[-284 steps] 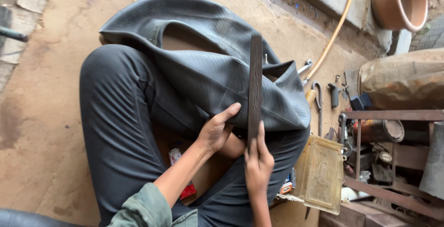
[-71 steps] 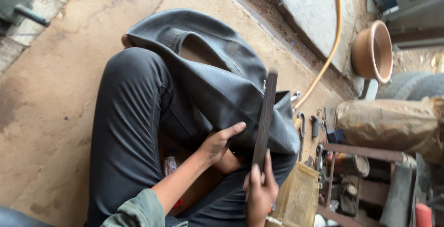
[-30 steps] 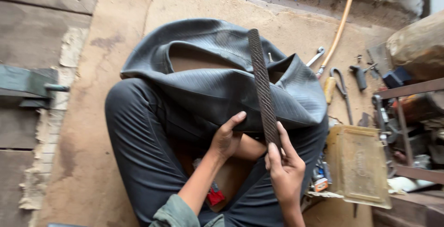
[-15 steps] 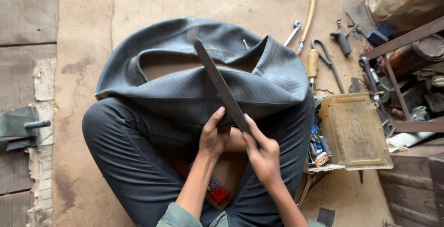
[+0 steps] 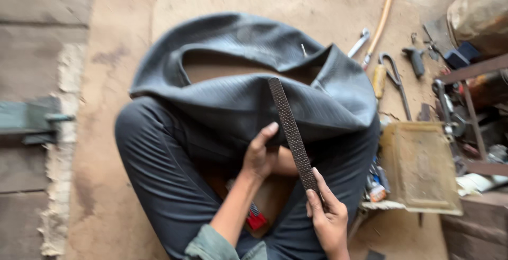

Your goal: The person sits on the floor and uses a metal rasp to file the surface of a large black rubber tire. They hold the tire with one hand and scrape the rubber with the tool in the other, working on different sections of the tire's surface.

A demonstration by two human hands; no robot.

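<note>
A slack dark grey rubber inner tube (image 5: 233, 74) is draped over the crossed legs in dark grey trousers (image 5: 159, 159) of a person seated on a tan board floor (image 5: 116, 27). The tube's surface is matt, finely ribbed and creased, and it sags open at the top, where the floor shows through the loop.

The left hand (image 5: 260, 157) is closed on a fold of the tube near its lower edge, thumb raised beside the tool. A slip is judged possible here: if the fold is let go or pulled unevenly, the rubber would shift under the rasp and the teeth could land on the thumb or knuckles, which lie just beside the blade.

A long flat dark metal rasp with a coarse toothed face (image 5: 292, 133) is laid slantwise across the tube, its tip at the upper fold. The right hand (image 5: 328, 217) is wrapped round its lower end. Thin rubber on a soft lap is judged easy to gouge or tear if the rasp is pressed hard or tipped onto its edge.

Further right, a worn flat tan metal tray (image 5: 420, 167) lies on the floor, with an orange hose (image 5: 385, 14) and scattered hand tools (image 5: 394, 72) above it. The frame is somewhat blurred, so finer marks on the tube cannot be told.
</note>
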